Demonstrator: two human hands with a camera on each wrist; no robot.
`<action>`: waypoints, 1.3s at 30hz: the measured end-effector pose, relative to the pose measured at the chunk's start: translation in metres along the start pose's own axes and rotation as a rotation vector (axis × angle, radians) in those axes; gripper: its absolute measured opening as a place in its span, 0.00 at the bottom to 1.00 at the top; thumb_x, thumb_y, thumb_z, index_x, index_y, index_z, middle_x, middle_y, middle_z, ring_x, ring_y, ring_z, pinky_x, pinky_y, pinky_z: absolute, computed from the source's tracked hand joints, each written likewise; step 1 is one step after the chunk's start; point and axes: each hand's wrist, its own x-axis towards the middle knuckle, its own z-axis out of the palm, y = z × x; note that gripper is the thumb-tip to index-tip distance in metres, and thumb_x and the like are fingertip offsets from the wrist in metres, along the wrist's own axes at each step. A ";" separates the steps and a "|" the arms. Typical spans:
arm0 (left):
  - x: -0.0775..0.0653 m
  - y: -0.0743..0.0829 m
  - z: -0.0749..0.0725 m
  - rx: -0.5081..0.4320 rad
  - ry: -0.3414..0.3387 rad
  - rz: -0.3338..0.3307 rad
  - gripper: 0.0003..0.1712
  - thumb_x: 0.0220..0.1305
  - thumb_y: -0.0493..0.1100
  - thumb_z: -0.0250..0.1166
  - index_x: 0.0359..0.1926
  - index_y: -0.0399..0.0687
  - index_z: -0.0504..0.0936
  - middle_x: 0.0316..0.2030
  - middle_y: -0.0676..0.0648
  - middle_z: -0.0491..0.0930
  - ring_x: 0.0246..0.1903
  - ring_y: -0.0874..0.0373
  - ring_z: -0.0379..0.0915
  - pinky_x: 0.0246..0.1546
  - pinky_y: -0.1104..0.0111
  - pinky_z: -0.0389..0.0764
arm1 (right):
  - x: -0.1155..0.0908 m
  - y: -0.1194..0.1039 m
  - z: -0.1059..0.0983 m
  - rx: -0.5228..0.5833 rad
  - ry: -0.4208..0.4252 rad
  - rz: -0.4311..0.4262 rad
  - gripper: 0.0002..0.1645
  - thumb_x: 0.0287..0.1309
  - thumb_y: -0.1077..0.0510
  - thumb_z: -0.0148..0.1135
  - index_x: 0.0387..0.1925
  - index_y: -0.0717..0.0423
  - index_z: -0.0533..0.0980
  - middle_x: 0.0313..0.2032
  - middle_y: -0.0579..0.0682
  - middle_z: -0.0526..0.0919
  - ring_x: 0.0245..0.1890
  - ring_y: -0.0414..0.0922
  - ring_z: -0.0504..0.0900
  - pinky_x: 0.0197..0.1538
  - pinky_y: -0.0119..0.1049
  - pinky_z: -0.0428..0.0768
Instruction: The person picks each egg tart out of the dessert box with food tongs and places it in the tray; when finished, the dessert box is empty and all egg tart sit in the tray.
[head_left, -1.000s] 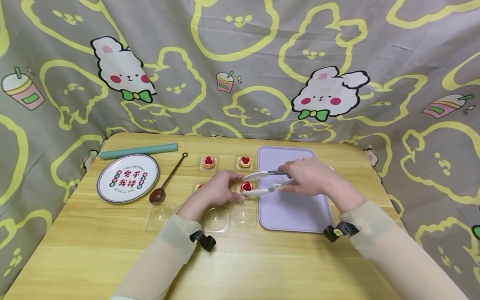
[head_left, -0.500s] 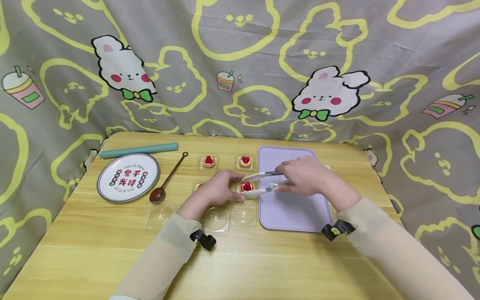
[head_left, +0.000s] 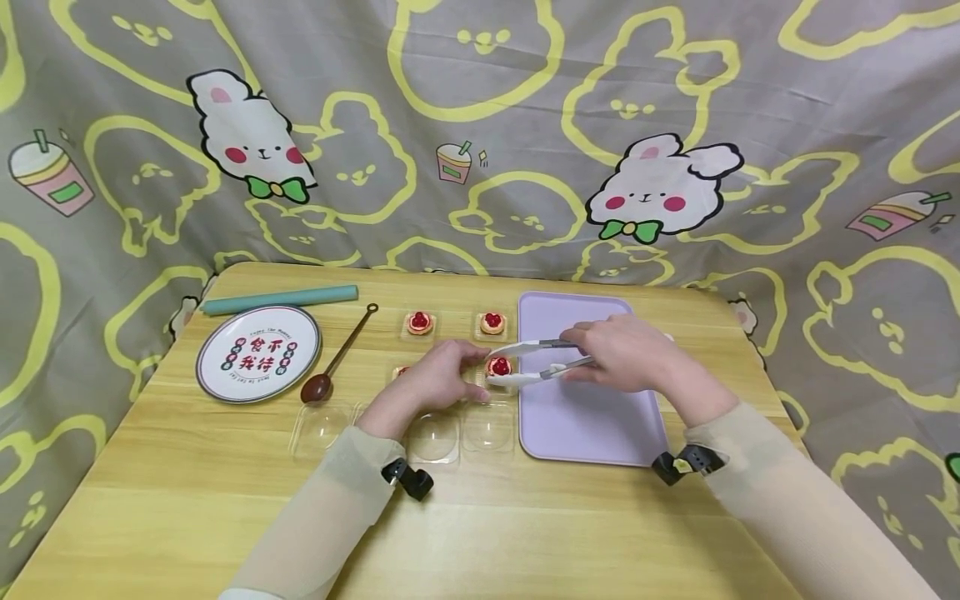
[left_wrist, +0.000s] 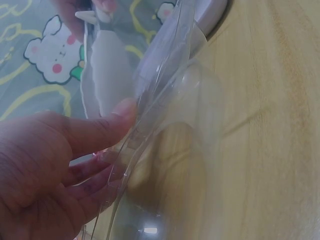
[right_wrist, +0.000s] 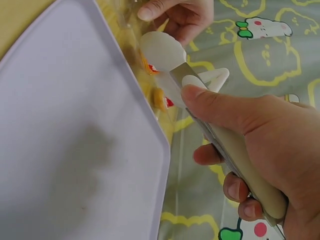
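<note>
My right hand [head_left: 618,352] grips a pair of tongs [right_wrist: 240,165] with white tips, reaching left across the lilac tray. Between the tips is a red-topped tart [head_left: 498,367], at a clear plastic box. My left hand [head_left: 435,375] holds that box by its left side, thumb on the near side and fingers on the far side. In the left wrist view, the left thumb [left_wrist: 122,111] lies against the edge of clear plastic [left_wrist: 175,145]. Another tart [head_left: 402,371] is mostly hidden behind the left hand.
Two boxed tarts, one left [head_left: 419,324] and one right [head_left: 492,323], sit at the back. Clear lids [head_left: 433,437] lie in front. The lilac tray [head_left: 585,433] is at right; a plate [head_left: 258,354], brown spoon [head_left: 317,387] and teal roll [head_left: 281,300] are at left.
The tongs' tips have drawn closer around the tart, which has shifted slightly upward in the head view. The left hand stays in place.
</note>
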 end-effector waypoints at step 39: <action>0.000 -0.002 0.001 0.022 -0.013 0.005 0.45 0.55 0.45 0.84 0.72 0.43 0.77 0.68 0.44 0.78 0.69 0.49 0.72 0.72 0.58 0.69 | -0.040 0.099 0.012 0.103 -0.048 0.291 0.31 0.66 0.38 0.71 0.58 0.57 0.83 0.38 0.47 0.85 0.36 0.49 0.80 0.42 0.53 0.79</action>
